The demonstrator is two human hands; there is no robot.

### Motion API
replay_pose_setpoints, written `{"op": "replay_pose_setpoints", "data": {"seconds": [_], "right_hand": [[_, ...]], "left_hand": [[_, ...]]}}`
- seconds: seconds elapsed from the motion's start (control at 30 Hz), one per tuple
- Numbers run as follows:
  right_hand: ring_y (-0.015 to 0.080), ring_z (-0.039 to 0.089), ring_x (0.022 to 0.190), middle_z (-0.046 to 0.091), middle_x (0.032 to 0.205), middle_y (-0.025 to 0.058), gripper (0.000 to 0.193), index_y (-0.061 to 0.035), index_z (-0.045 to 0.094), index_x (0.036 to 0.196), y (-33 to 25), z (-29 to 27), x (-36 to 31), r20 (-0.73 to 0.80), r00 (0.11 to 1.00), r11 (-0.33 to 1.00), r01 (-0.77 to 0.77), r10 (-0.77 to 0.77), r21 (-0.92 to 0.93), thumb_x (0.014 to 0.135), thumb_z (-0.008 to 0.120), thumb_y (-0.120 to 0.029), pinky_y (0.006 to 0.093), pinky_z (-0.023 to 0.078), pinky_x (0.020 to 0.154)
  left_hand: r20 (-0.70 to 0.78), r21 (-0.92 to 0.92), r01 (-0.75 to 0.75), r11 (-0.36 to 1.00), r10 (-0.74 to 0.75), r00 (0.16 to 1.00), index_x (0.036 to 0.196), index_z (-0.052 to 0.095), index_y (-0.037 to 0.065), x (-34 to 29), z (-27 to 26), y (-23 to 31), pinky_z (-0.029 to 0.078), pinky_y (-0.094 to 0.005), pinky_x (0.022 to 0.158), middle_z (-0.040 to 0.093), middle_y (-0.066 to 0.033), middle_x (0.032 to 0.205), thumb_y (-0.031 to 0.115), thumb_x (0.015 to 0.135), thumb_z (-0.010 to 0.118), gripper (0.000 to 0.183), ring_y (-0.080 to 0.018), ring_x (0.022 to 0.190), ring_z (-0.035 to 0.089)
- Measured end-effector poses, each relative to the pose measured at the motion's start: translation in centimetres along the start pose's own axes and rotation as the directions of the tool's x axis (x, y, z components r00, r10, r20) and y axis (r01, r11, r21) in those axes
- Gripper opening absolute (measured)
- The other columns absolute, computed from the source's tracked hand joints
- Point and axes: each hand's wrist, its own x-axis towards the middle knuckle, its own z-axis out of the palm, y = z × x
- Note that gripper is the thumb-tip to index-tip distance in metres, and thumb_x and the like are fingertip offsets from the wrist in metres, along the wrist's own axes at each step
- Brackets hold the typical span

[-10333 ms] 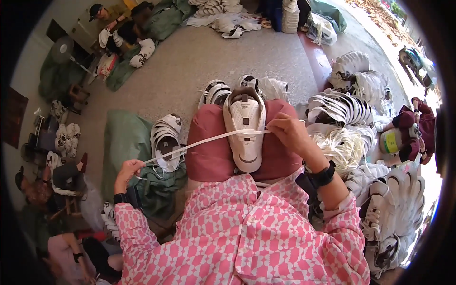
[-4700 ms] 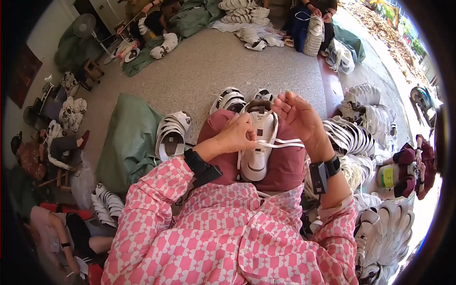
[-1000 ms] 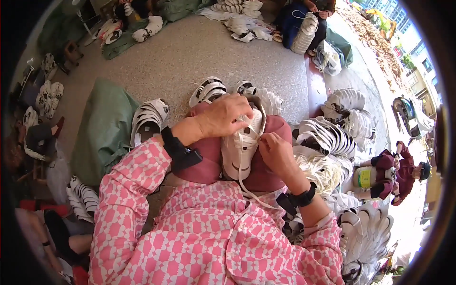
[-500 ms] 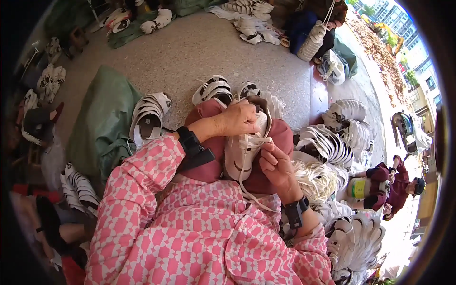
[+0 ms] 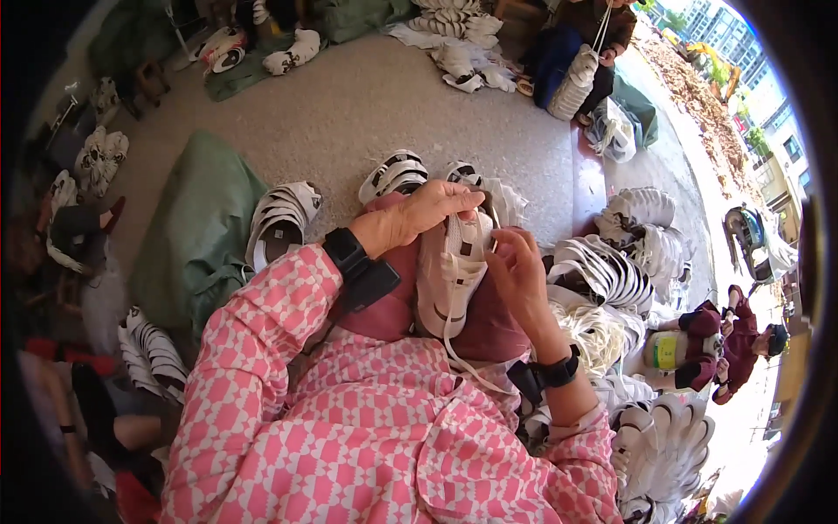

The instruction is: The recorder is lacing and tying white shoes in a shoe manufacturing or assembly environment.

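A white shoe upper (image 5: pixel 443 293) lies across my lap between my knees, its opening turned away from me. A pale shoelace (image 5: pixel 467 365) runs over its front and trails down onto my shirt. My left hand (image 5: pixel 426 213) is closed on the far end of the upper, thumb and fingers at the tongue and collar. On the other side, my right hand (image 5: pixel 522 272) has its thumb and forefinger pinched at the upper's eyelet edge. Whether the lace is between those fingertips is too small to tell.
Stacked white uppers (image 5: pixel 602 271) and a bundle of cream laces (image 5: pixel 587 336) are on my right. Left stand a green sack (image 5: pixel 196 236) and nested uppers (image 5: pixel 284 223). More uppers (image 5: pixel 397 175) sit beyond my knees. A person (image 5: pixel 602 52) sits far right, holding strung uppers.
My left hand has shifted up to the far end of the upper. My right hand has risen from the lace toward the eyelet edge, and the lace loop over the front has been drawn away.
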Motion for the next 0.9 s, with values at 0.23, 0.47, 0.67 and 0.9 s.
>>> {"op": "replay_pose_setpoints", "data": {"seconds": [0.23,0.47,0.67,0.9], "right_hand": [[0.0137,0.057,0.074,0.061,0.090,0.0036,0.012,-0.0007,0.064,0.088,-3.1,-1.6,1.9,0.232,0.965,0.973,0.073,-0.124,0.217,0.090,0.066,-0.012,0.0275,0.045,0.067],[0.0178,0.054,0.081,0.051,0.080,0.0019,0.027,-0.0068,0.051,0.091,-0.3,-11.8,-1.7,-0.138,0.980,0.520,0.045,0.140,0.853,0.105,0.042,-0.028,0.0371,0.044,0.089],[0.0152,0.049,0.071,0.051,0.077,0.0006,0.018,-0.0064,0.051,0.096,9.5,-19.6,-8.3,-0.389,0.884,0.328,0.299,0.259,0.896,0.103,0.047,-0.023,0.0335,0.045,0.083],[0.0080,0.034,0.052,0.043,0.069,-0.0009,0.025,0.0031,0.050,0.121,12.1,-18.2,-11.1,-0.346,0.673,0.199,0.289,0.654,0.937,0.104,0.044,-0.014,0.0213,0.032,0.046]], "left_hand": [[0.216,-0.381,0.014,0.924,0.075,0.973,0.088,0.064,0.005,-2.1,-1.3,2.9,0.045,-0.0234,0.073,0.058,0.0014,0.078,0.038,0.099,0.054,0.036,-0.0090,0.080,0.055],[-0.033,0.211,-0.219,0.953,0.231,0.973,0.103,0.063,0.004,-3.2,-2.2,0.7,0.048,-0.0273,0.082,0.059,-0.0007,0.096,0.021,0.093,0.059,0.020,-0.0124,0.091,0.057],[-0.058,0.858,-0.202,0.473,0.480,0.875,0.103,0.064,0.009,-1.7,-0.5,-1.8,0.042,-0.0414,0.095,0.060,-0.0110,0.106,0.033,0.082,0.070,0.032,-0.0312,0.105,0.056],[0.056,0.910,-0.214,0.355,0.407,0.912,0.092,0.062,0.006,1.2,-0.7,-1.8,0.043,-0.0389,0.089,0.061,-0.0100,0.097,0.036,0.082,0.070,0.032,-0.0296,0.100,0.056]]}}
